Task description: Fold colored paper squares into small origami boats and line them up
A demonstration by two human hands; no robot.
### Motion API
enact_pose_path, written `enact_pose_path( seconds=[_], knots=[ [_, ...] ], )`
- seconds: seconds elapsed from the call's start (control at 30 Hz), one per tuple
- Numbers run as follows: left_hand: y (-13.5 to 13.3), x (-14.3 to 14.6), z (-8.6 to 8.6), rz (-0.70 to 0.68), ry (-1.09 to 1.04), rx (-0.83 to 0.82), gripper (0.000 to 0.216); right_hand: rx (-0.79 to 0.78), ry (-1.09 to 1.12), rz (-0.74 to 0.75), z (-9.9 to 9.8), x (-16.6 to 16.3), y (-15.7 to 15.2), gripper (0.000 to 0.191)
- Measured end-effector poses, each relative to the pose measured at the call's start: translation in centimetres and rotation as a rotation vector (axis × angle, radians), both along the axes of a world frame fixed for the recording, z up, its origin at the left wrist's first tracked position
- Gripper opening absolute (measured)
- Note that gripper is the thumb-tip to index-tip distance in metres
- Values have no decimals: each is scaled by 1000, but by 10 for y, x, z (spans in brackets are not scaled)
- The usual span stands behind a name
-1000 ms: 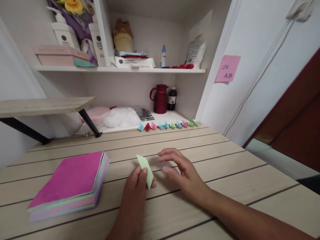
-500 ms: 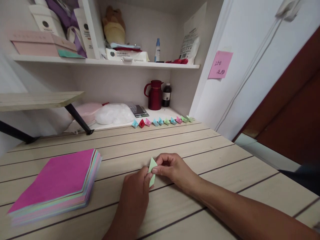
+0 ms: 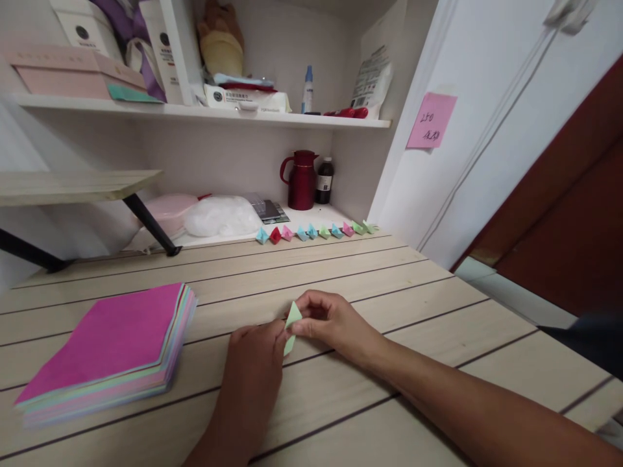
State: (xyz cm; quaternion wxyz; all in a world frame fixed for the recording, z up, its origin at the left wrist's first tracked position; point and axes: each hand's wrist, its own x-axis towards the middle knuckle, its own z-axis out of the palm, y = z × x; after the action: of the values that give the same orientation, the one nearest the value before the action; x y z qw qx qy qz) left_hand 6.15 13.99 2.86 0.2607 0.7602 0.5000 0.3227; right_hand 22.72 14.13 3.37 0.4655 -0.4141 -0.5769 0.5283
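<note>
Between my two hands is a small folded piece of light green paper (image 3: 293, 316), held upright with its pointed end up. My left hand (image 3: 257, 353) is closed on its left side, fingers partly hidden behind the hand. Thumb and fingers of my right hand (image 3: 326, 319) pinch the paper from the right. To the left on the table lies a thick stack of square coloured paper (image 3: 107, 340) with a magenta sheet on top. Along the table's back edge stands a row of several small folded paper boats, among them a red paper boat (image 3: 275, 235).
The slatted wooden table (image 3: 418, 311) meets a white shelf unit at the back. A dark red jug (image 3: 302, 181) and a dark bottle (image 3: 324, 180) stand there, near a white plastic bag (image 3: 221, 217). A small raised wooden shelf (image 3: 78, 185) on black legs is at left.
Both hands and the folded paper have shifted slightly left and up in view. The paper is turned a little, and both hands still hold it.
</note>
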Motion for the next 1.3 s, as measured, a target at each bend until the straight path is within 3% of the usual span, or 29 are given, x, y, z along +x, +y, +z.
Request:
enact_pose_path(
  seconds=[0.17, 0.4, 0.63, 0.93, 1.1, 1.3],
  knots=[
    [0, 1, -1, 72, 72, 44, 21, -25, -16, -100, 0, -1, -3, 36],
    [-6, 2, 4, 120, -211, -135, 15, -128, 332, -168, -2, -4, 0, 40],
    [-9, -5, 14, 258, -332, -145, 22, -178, 367, -98, 1, -4, -2, 35],
    [-13, -1, 25, 164, -460, -107, 32, -80, 296, -136, 6, -1, 1, 27],
    [-11, 7, 13, 116, -585, -190, 31, 78, 168, -182, 2, 1, 4, 19],
    [-9, 13, -8, 48, -663, -333, 51, 90, 72, -143, -7, 3, 7, 11]
  ],
)
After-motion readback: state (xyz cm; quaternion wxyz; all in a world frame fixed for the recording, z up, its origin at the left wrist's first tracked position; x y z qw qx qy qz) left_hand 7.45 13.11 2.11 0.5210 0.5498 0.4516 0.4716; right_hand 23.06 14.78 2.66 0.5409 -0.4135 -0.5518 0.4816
